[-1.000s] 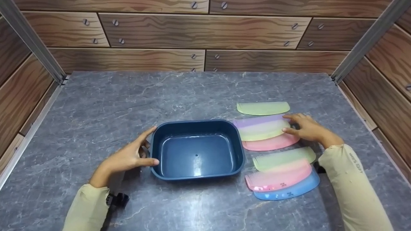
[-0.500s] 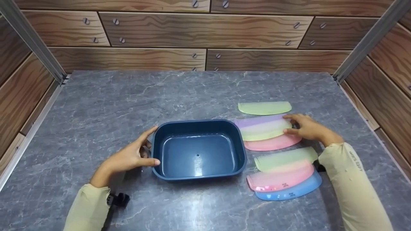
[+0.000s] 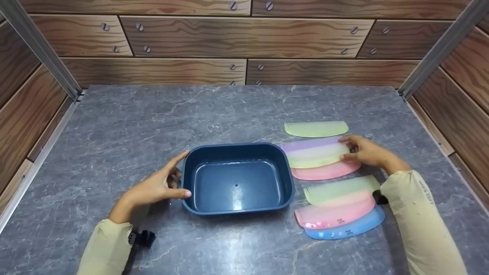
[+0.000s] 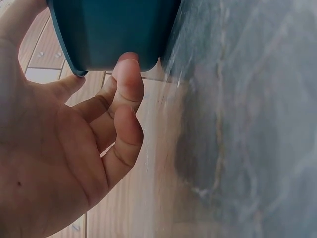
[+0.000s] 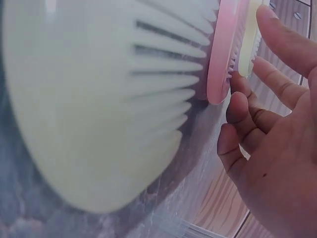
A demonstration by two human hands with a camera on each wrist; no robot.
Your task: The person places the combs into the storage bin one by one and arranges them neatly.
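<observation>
A dark blue plastic tub (image 3: pixel 229 183) stands on the table. My left hand (image 3: pixel 154 187) holds its left end, thumb at the near rim and index finger at the far corner; in the left wrist view the other fingers curl toward the tub's wall (image 4: pixel 114 34). To the tub's right, purple (image 3: pixel 305 144), yellow (image 3: pixel 313 163) and pink combs (image 3: pixel 323 172) overlap in a fan. My right hand (image 3: pixel 368 152) pinches the right end of the yellow comb between thumb and index finger. In the right wrist view, the thumb meets this yellow comb's (image 5: pixel 250 37) edge.
A pale green comb (image 3: pixel 316 129) lies alone behind the fan. Nearer, another green comb (image 3: pixel 340 188), a pink comb (image 3: pixel 336 214) and a blue comb (image 3: pixel 345 232) overlap beside the right forearm. Wood-patterned panels (image 3: pixel 244 36) and metal posts (image 3: pixel 433 47) border the grey marbled table (image 3: pixel 172 118).
</observation>
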